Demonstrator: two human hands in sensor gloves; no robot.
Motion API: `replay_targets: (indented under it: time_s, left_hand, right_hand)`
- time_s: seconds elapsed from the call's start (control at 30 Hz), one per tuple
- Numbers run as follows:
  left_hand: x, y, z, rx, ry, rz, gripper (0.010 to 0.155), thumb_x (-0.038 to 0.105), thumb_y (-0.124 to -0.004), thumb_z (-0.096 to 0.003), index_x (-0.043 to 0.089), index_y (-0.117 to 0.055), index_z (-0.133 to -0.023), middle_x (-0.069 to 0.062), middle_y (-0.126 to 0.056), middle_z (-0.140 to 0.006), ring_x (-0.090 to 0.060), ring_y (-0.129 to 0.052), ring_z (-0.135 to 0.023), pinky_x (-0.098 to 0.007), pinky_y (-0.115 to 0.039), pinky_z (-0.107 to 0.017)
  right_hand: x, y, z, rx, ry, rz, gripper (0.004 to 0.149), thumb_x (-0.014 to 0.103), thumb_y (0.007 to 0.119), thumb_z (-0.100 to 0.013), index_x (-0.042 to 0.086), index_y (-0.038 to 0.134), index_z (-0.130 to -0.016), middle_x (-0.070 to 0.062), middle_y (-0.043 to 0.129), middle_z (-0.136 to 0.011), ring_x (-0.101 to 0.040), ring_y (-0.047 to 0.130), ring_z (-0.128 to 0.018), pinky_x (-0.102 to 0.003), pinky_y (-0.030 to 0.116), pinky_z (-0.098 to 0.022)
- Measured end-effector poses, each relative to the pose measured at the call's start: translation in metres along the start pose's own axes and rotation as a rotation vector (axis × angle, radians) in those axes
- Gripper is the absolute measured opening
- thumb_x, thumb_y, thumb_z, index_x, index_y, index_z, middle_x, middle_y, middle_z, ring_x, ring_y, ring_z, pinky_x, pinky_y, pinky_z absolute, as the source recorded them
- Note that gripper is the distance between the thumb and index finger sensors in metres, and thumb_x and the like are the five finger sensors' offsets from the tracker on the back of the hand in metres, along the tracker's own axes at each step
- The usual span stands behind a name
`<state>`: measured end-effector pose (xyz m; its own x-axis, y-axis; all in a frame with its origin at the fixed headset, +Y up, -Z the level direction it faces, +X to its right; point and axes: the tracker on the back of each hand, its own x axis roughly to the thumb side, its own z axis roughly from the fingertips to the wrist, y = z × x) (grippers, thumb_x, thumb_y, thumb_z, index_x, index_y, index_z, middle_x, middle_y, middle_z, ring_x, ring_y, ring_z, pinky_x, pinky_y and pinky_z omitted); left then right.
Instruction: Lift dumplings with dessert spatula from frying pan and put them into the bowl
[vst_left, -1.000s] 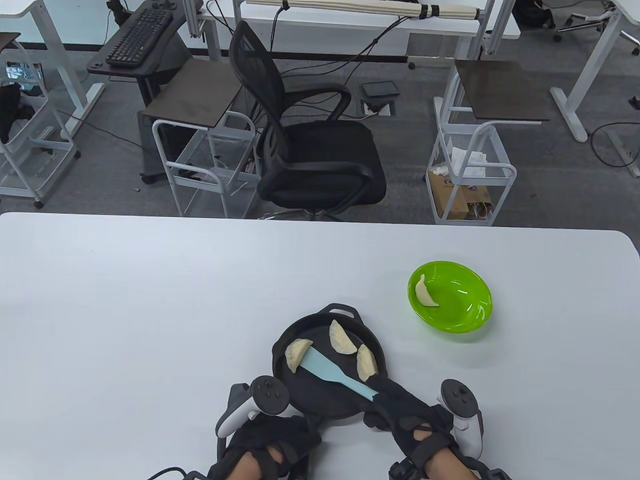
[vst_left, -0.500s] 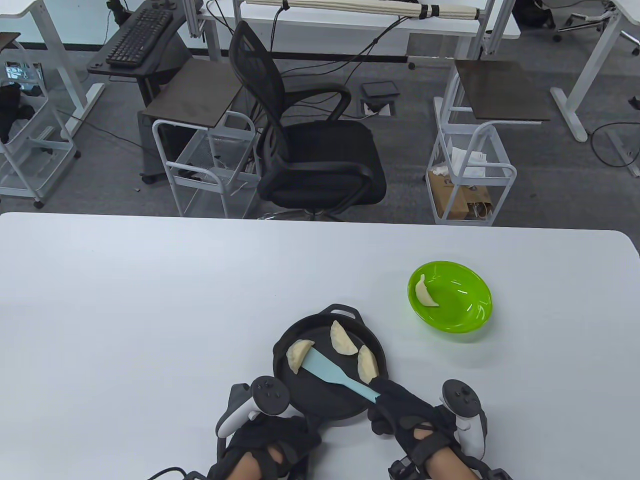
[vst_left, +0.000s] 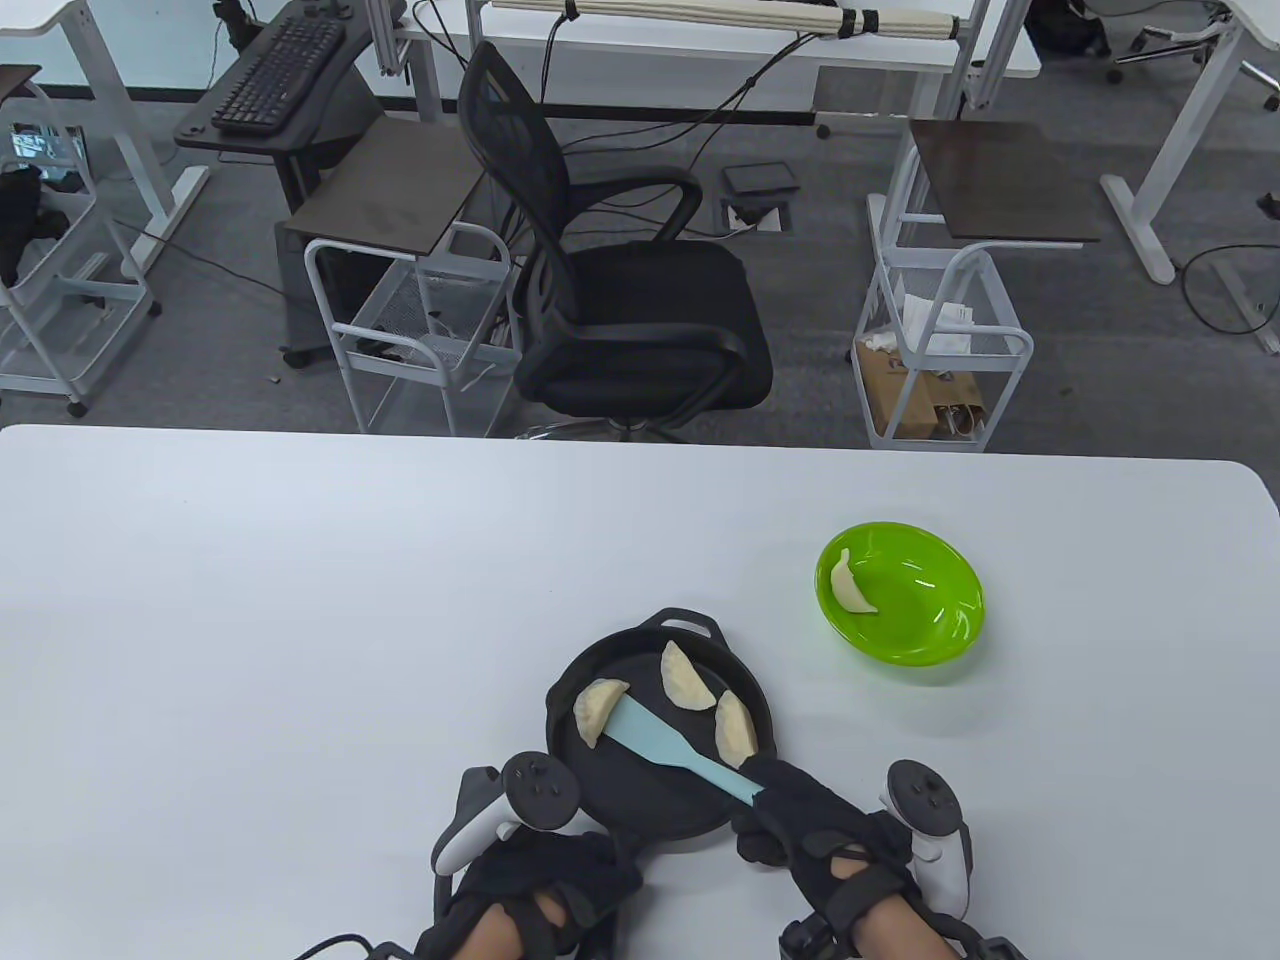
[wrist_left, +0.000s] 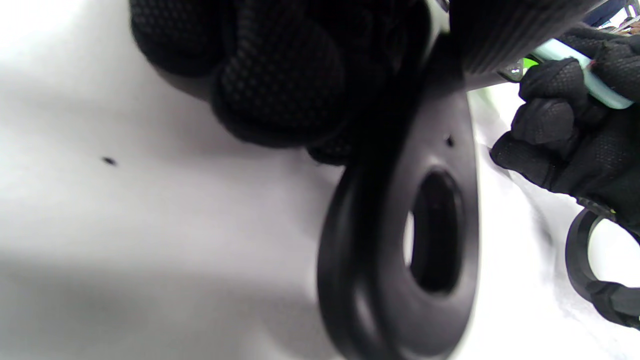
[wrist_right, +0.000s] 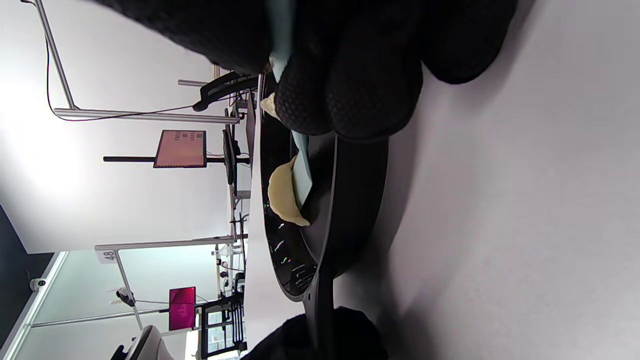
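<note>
A black frying pan (vst_left: 640, 790) sits near the table's front edge with three dumplings in it. My right hand (vst_left: 790, 815) grips the handle of a light-blue dessert spatula (vst_left: 655, 742). The blade lies flat on the pan floor with its tip against the left dumpling (vst_left: 597, 708). The middle dumpling (vst_left: 682, 676) and the right dumpling (vst_left: 732, 727) lie beside the blade. My left hand (vst_left: 575, 875) holds the pan's handle (wrist_left: 435, 235), fingers (wrist_left: 280, 85) curled round it. In the right wrist view the blade (wrist_right: 301, 170) touches a dumpling (wrist_right: 282, 195). The green bowl (vst_left: 930, 610) holds one dumpling (vst_left: 852, 585).
The bowl stands on the white table to the right of the pan and farther back. Beyond the table's far edge are a black office chair (vst_left: 620, 310) and white wire carts (vst_left: 940, 340).
My right hand and the spatula have shifted very slightly. The left dumpling nudged a touch to the right; the rest is unchanged.
</note>
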<state>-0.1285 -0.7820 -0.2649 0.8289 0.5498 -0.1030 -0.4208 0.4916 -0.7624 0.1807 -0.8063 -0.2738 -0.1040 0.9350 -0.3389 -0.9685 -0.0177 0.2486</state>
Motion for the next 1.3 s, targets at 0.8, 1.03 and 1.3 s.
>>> replay_targets:
  time_s: [0.8, 1.03, 1.3]
  left_hand:
    - [0.0, 0.0, 0.0, -0.005, 0.001, -0.002, 0.064, 0.064, -0.073, -0.0483, 0.023, -0.07, -0.097, 0.006, -0.108, -0.06, -0.018, -0.102, -0.039, -0.044, -0.077, -0.05]
    - [0.0, 0.0, 0.0, -0.004, 0.002, -0.002, 0.064, 0.064, -0.073, -0.0483, 0.023, -0.07, -0.097, 0.006, -0.108, -0.06, -0.018, -0.102, -0.039, -0.044, -0.077, -0.05]
    - [0.0, 0.0, 0.0, -0.003, 0.002, -0.001, 0.065, 0.064, -0.073, -0.0483, 0.023, -0.07, -0.098, 0.006, -0.108, -0.061, -0.018, -0.102, -0.039, -0.044, -0.077, -0.05]
  right_hand:
    - [0.014, -0.015, 0.007, -0.081, -0.135, -0.123, 0.053, 0.032, 0.071, -0.058, 0.014, 0.057, -0.106, -0.016, 0.082, -0.09, -0.039, 0.089, -0.072, -0.063, 0.06, -0.068]
    - [0.018, -0.026, 0.012, -0.158, -0.174, -0.154, 0.054, 0.033, 0.07, -0.058, 0.015, 0.055, -0.106, -0.015, 0.081, -0.091, -0.038, 0.088, -0.073, -0.062, 0.06, -0.069]
    - [0.017, -0.039, 0.015, -0.268, -0.184, -0.187, 0.057, 0.034, 0.069, -0.057, 0.013, 0.05, -0.107, -0.014, 0.079, -0.093, -0.037, 0.088, -0.074, -0.061, 0.06, -0.069]
